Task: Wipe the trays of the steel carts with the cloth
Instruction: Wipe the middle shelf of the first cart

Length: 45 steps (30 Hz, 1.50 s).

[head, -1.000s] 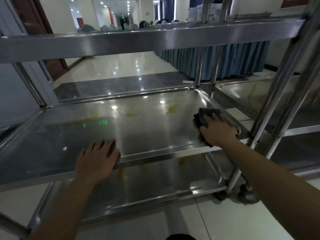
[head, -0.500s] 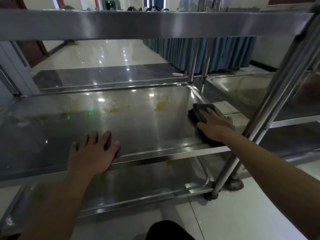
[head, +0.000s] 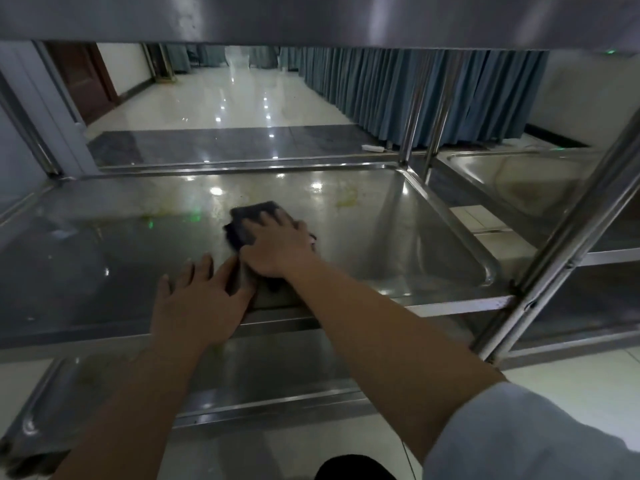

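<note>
So the steel cart (head: 568,237) fills pretty much the whole frame, and its middle tray (head: 398,237) runs left to right across the center, with a lower tray (head: 277,375) underneath and another cart's tray (head: 519,178) off at the right edge. Yellowish smears (head: 346,199) sit toward the tray's back, right of center. The right hand (head: 277,244) lies flat mid-frame, fingers spread and straight, pressing down on the dark cloth (head: 249,220). The cloth pokes out past the fingertips up and to the left, its long axis running roughly from the near rim toward the back. The left hand (head: 197,303) rests open on the front rim, thumb right beside the right wrist. Compared to half a second ago, the cloth has slid from the tray's right edge to the middle.
</note>
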Motion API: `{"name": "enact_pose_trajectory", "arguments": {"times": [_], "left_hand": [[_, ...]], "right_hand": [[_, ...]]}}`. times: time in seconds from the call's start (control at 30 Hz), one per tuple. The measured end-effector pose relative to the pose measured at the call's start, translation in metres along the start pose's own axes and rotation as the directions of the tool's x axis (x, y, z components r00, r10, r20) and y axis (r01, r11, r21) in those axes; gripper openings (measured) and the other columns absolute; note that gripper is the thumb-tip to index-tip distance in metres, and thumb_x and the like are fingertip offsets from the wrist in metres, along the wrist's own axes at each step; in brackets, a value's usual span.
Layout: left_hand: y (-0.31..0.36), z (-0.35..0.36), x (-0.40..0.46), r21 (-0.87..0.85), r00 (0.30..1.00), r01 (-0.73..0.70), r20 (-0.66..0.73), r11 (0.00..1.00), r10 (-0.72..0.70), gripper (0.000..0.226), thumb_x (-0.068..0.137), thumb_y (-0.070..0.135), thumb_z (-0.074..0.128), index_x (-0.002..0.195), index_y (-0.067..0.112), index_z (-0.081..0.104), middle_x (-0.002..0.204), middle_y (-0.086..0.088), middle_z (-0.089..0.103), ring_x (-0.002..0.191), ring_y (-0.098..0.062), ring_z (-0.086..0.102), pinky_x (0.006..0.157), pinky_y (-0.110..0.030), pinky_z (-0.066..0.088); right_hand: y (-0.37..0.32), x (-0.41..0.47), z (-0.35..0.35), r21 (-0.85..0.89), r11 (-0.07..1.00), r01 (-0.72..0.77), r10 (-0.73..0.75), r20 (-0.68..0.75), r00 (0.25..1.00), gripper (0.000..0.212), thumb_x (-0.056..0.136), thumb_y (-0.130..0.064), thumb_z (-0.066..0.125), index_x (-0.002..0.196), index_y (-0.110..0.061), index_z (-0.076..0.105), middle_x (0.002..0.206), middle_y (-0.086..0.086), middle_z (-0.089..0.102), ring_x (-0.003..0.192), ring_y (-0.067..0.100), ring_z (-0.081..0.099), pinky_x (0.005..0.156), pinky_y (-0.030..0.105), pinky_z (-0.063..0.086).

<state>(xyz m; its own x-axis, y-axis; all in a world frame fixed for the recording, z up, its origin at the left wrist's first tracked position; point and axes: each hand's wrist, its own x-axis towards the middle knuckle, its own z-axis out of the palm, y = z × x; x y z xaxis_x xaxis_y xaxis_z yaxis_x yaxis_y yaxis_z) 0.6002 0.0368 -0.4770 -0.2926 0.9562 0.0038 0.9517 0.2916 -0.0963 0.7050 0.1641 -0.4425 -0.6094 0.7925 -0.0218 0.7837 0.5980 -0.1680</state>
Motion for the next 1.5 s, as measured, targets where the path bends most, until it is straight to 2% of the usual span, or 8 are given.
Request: {"name": "enact_pose_trajectory", "arguments": {"times": [0.17,0.5,0.67,0.8,1.0,1.17,1.3,1.5], "left_hand": [[0.003,-0.004,-0.001,-0.123,0.998,0.066,0.01,0.99,-0.065,0.075,0.085,0.075,0.004,0.154,0.046,0.01,0.166,0.0,0.01,0.151,-0.03,0.011,0.118,-0.055,0.015],[0.015,-0.012,-0.008,-0.178,0.995,0.061,0.091,0.982,-0.046,0.071,0.091,0.073,0.022,0.153,0.042,0.01,0.166,-0.004,0.004,0.153,-0.03,0.003,0.12,-0.056,0.006],[0.007,-0.029,-0.015,-0.363,0.981,-0.078,0.14,0.929,0.137,0.066,0.089,0.075,0.03,0.149,0.051,0.024,0.166,0.01,0.011,0.153,-0.022,0.007,0.122,-0.049,0.004],[-0.036,-0.024,-0.021,-0.095,0.994,-0.076,0.064,0.993,0.083,0.087,0.073,0.079,-0.002,0.151,0.049,0.022,0.166,0.008,0.011,0.152,-0.025,0.009,0.12,-0.049,0.012],[-0.031,-0.011,-0.02,-0.163,0.999,-0.03,0.018,0.986,0.034,0.098,0.064,0.072,-0.015,0.155,0.043,0.004,0.167,0.004,0.005,0.154,-0.022,0.006,0.123,-0.045,0.009],[-0.032,-0.008,-0.022,-0.133,1.0,-0.021,0.017,0.991,0.024,0.098,0.063,0.071,-0.016,0.155,0.044,0.004,0.167,0.005,0.005,0.153,-0.021,0.007,0.122,-0.045,0.011],[-0.032,-0.01,-0.021,-0.156,1.0,-0.003,0.026,0.988,0.007,0.09,0.072,0.075,-0.006,0.156,0.044,0.005,0.167,0.006,0.004,0.154,-0.018,0.005,0.122,-0.044,0.01],[-0.031,-0.012,-0.023,-0.199,1.0,0.025,0.023,0.98,-0.021,0.065,0.096,0.067,0.021,0.155,0.044,0.008,0.167,0.008,0.005,0.154,-0.017,0.005,0.122,-0.043,0.008]], "right_hand": [[0.041,-0.008,-0.008,0.028,0.996,0.082,-0.084,0.053,0.995,0.064,0.1,-0.051,0.041,0.157,-0.041,0.015,0.168,-0.009,0.005,0.154,0.014,-0.001,0.121,0.053,0.003],[0.246,-0.07,-0.046,0.03,0.859,-0.511,0.512,-0.068,0.856,0.067,0.098,-0.05,0.043,0.158,-0.035,0.02,0.168,-0.004,0.008,0.154,0.019,0.003,0.12,0.051,0.011],[0.254,-0.07,-0.05,0.049,0.827,-0.56,0.562,-0.05,0.826,0.066,0.098,-0.049,0.04,0.158,-0.035,0.018,0.168,-0.006,0.005,0.155,0.019,-0.001,0.119,0.054,0.009],[0.252,-0.06,-0.052,0.081,0.807,-0.585,0.589,-0.038,0.807,0.065,0.099,-0.049,0.039,0.158,-0.034,0.019,0.168,-0.005,0.007,0.154,0.022,0.002,0.119,0.057,0.01],[0.199,-0.019,-0.042,0.117,0.74,-0.663,0.67,-0.044,0.741,0.065,0.093,-0.055,0.028,0.152,-0.029,0.028,0.164,0.007,0.018,0.15,0.036,0.009,0.115,0.065,0.018],[0.075,0.02,-0.021,0.007,0.952,-0.307,0.306,-0.103,0.946,0.051,0.094,-0.047,0.033,0.142,-0.033,0.04,0.156,0.003,0.033,0.147,0.03,0.02,0.112,0.058,0.024],[-0.025,0.024,0.003,-0.022,0.999,0.041,-0.041,0.017,0.999,0.058,0.1,-0.049,0.034,0.156,-0.036,0.023,0.168,-0.003,0.01,0.154,0.024,0.001,0.117,0.059,0.011],[-0.008,0.02,-0.004,0.001,0.997,0.076,-0.076,0.052,0.996,0.063,0.101,-0.053,0.037,0.158,-0.04,0.015,0.168,-0.01,0.004,0.154,0.014,-0.002,0.119,0.061,0.009]]}}
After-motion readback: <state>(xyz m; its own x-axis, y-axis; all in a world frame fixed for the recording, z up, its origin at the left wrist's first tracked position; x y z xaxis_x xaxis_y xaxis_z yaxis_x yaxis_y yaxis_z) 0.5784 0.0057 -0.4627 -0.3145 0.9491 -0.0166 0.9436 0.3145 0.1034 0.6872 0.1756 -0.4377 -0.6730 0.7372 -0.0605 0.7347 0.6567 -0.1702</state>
